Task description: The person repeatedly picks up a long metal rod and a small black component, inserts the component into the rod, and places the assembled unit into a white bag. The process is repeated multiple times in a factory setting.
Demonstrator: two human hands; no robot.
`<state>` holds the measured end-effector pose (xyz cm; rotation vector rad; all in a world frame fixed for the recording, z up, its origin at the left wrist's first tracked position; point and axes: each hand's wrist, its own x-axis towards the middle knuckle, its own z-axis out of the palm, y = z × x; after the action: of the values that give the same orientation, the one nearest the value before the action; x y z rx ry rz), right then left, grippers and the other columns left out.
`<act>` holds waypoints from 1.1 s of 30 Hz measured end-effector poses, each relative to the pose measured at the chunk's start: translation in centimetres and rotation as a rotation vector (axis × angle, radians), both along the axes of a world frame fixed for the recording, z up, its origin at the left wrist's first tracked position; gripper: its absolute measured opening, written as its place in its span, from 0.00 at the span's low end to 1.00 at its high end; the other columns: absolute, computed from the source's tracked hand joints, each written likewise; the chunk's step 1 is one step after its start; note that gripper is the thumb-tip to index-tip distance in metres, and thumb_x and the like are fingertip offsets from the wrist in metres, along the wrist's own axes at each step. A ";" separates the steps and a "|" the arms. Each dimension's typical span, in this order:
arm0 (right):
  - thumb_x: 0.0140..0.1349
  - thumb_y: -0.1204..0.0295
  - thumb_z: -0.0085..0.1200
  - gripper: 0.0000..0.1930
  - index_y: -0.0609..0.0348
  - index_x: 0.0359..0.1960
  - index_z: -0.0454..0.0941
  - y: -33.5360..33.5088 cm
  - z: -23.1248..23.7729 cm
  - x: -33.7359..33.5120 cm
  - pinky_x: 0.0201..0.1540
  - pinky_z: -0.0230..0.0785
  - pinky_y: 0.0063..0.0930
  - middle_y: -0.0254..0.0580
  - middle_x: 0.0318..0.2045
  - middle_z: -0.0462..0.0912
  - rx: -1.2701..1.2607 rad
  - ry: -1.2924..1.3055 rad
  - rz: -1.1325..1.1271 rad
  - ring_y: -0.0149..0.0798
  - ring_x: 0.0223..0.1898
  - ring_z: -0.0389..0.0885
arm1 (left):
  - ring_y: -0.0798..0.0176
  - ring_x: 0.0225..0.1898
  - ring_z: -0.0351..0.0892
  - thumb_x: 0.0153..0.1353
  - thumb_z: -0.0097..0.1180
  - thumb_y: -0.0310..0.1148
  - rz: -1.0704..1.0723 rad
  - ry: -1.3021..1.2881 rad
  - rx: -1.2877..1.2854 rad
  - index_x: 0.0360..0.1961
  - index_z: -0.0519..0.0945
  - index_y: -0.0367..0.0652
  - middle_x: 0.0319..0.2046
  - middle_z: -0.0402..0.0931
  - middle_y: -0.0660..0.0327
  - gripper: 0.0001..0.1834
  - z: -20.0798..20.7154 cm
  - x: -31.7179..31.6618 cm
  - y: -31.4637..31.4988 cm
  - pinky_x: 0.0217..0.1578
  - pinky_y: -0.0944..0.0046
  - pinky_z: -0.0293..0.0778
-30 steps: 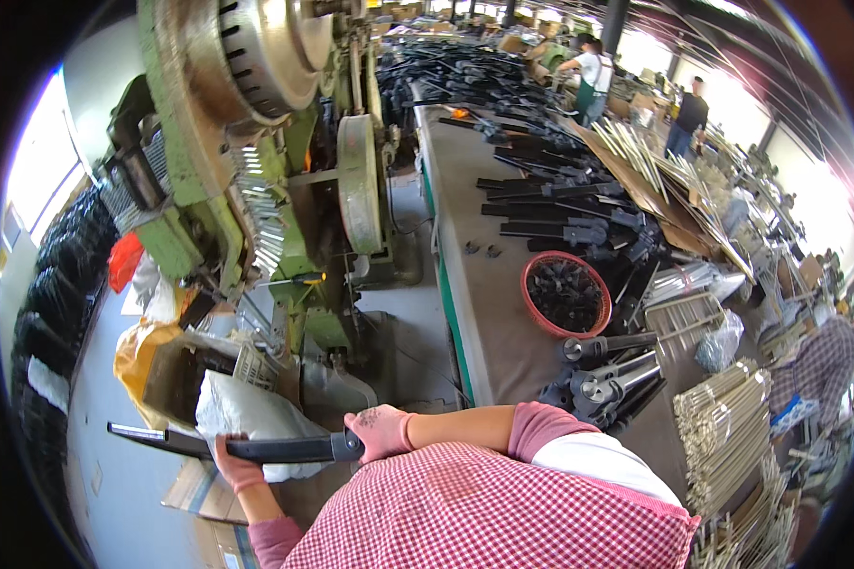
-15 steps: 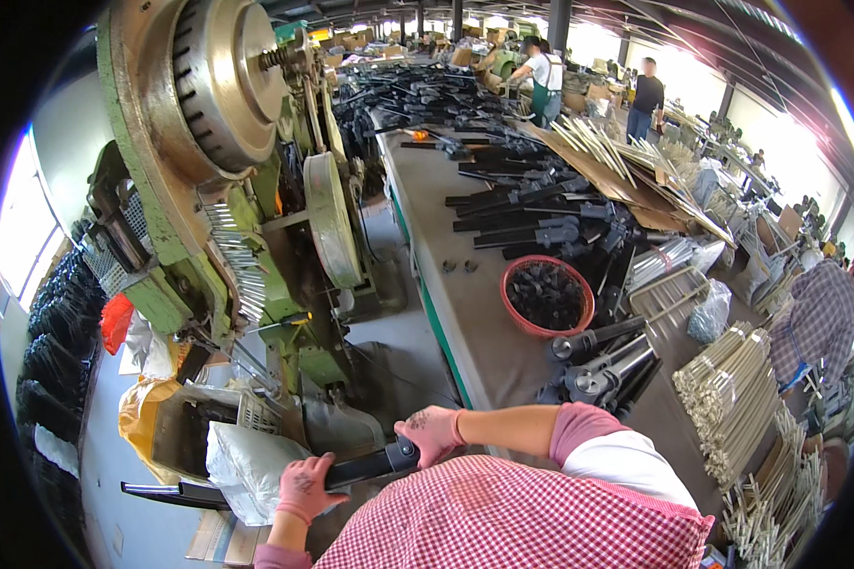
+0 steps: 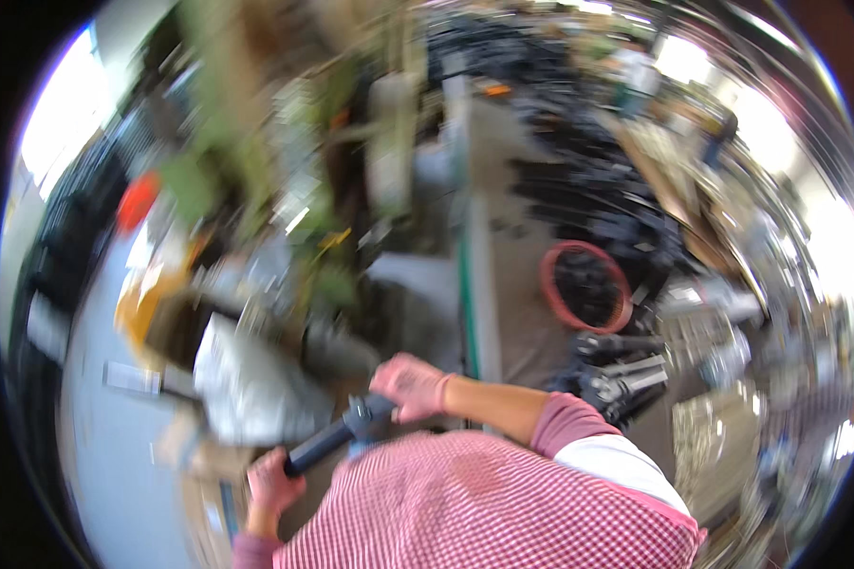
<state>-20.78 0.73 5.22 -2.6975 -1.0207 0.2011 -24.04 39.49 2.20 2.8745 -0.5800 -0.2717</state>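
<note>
Right now we have both hands on a dark tube, which slants low across the near left, just in front of our red-checked apron (image 3: 484,498). Our left hand (image 3: 275,482), in a pink glove, grips the tube (image 3: 321,449) toward its lower left end. Our right hand (image 3: 410,387), gloved in pink too, closes over the upper right end, beside a joint-like collar (image 3: 359,414). Blur keeps us from telling how each finger lies.

Just beyond the tube, on the left, we see a white sack (image 3: 251,394), with a cardboard box (image 3: 204,453) nearer to us and a yellow bag (image 3: 142,305) farther off. A green machine (image 3: 188,185), badly smeared, rises at the far left, near an orange-red bag (image 3: 139,201).

To our right runs the tabletop (image 3: 517,349), edged in green along its left side. On it we make out a red basket (image 3: 550,292) of small dark pieces, with black parts (image 3: 588,194) heaped beyond it. Pale bundled rods (image 3: 716,441) lie at the near right.
</note>
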 end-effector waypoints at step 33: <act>0.61 0.60 0.61 0.27 0.61 0.59 0.73 17.4 -2.6 8.2 0.62 0.68 0.35 0.50 0.56 0.78 -0.137 0.851 -0.933 0.48 0.57 0.77 | 0.55 0.38 0.82 0.61 0.65 0.35 1.352 0.931 -1.805 0.54 0.73 0.36 0.44 0.79 0.51 0.24 -35.2 24.6 21.3 0.43 0.56 0.83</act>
<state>-12.53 18.13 2.61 -2.4420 0.4880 1.0879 0.51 60.82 -33.03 0.7109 0.8699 -0.4089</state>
